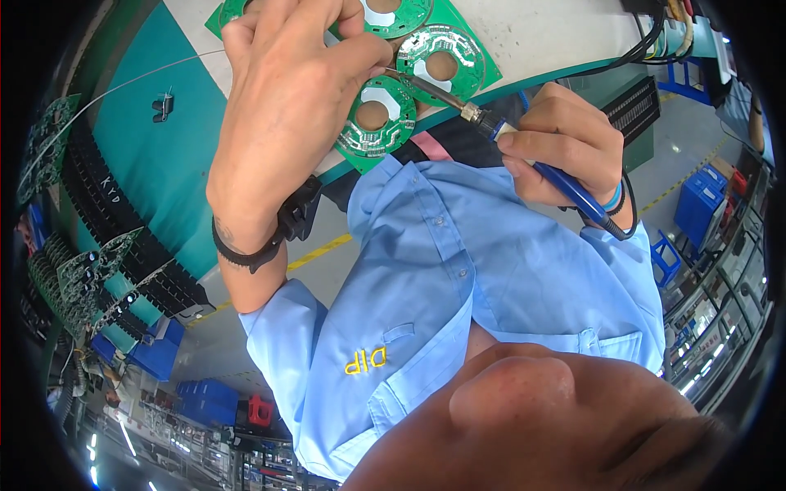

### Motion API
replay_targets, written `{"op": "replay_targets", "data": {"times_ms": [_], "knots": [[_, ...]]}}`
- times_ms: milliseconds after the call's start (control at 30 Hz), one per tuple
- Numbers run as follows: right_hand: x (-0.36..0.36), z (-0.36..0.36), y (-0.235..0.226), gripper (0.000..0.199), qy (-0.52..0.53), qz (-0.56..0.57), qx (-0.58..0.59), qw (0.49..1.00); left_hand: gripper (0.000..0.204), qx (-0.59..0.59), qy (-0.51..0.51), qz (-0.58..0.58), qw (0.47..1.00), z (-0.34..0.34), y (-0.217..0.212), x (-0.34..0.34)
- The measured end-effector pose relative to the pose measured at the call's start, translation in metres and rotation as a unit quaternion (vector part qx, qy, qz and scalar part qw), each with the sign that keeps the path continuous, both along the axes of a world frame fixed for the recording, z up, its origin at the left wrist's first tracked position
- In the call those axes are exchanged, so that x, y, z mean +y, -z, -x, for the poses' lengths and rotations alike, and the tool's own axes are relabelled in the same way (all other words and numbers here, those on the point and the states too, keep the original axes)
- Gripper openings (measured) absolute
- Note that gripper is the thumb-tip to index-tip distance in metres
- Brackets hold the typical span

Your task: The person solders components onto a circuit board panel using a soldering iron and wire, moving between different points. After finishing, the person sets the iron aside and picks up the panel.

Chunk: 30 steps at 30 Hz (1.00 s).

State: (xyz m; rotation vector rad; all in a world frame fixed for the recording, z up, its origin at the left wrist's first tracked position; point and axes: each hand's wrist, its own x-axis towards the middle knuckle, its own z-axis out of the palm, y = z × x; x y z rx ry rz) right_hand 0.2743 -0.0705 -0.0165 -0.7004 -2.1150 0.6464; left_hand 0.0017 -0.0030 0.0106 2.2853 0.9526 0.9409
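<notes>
A green circuit board panel [485,57] with several round ring-shaped boards lies at the table's edge. My right hand [573,143] is closed round the blue handle of a soldering iron [581,192]. The iron's metal shaft points left, and its tip meets the panel between two rings, close to my left fingertips. My left hand [286,114] is over the panel's left part, thumb and forefinger pinched near the tip. A thin solder wire [155,78] runs from the left into this hand, which hides part of the panel.
The table has a green mat [192,139] and a pale surface [536,37]. A small dark component [164,106] lies on the mat. On the left, a black slotted rack [123,225] stands near upright circuit boards [98,278]. Black cables [647,41] hang at the upper right.
</notes>
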Motion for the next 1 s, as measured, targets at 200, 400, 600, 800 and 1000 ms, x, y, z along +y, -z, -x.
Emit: {"op": "replay_targets", "data": {"times_ms": [200, 400, 600, 800, 1000], "knots": [[0.002, 0.004, -0.002, 0.021, -0.015, -0.003, 0.007, 1.000, 0.010, -0.399, 0.060, -0.183, 0.896, -0.014, 0.090, 0.021], [0.001, -0.001, 0.003, 0.022, -0.003, -0.008, 0.010, 1.000, 0.010, 0.003, -0.010, 0.007, 1.000, 0.002, -0.001, -0.001], [0.004, 0.002, 0.001, 0.021, -0.014, -0.003, 0.014, 1.000, 0.011, 0.212, -0.042, 0.059, 0.975, 0.012, -0.017, -0.009], [0.004, -0.001, -0.002, 0.021, -0.013, -0.004, 0.008, 1.000, 0.015, 0.242, -0.027, -0.050, 0.969, 0.021, 0.004, -0.003], [0.000, -0.011, -0.012, 0.020, 0.001, -0.005, 0.014, 1.000, 0.015, 0.197, -0.035, -0.092, 0.975, 0.021, 0.003, -0.002]]}}
